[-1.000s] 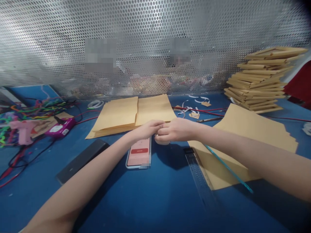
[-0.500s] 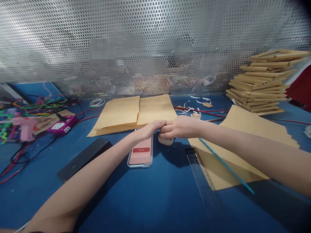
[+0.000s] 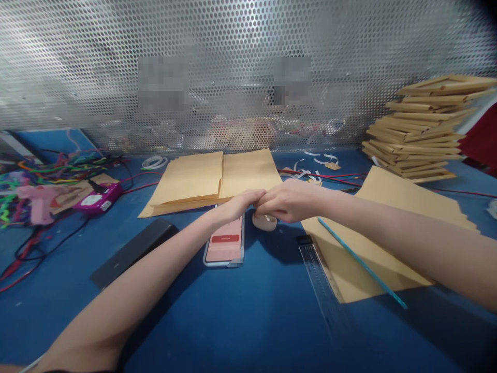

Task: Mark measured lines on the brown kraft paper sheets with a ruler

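both hands meet fingertip to fingertip above the blue table (image 3: 248,321). the left hand (image 3: 241,203) and right hand (image 3: 289,201) have lifted a touch since a moment ago, fingers pinched together, though whether anything sits between them i cannot tell. the tape roll (image 3: 264,221) lies on the table just under the right hand, more exposed now than a second back. the phone (image 3: 225,242) rests beneath the left wrist. folded kraft paper (image 3: 212,178) lies just behind, a clear ruler (image 3: 320,282) to the right.
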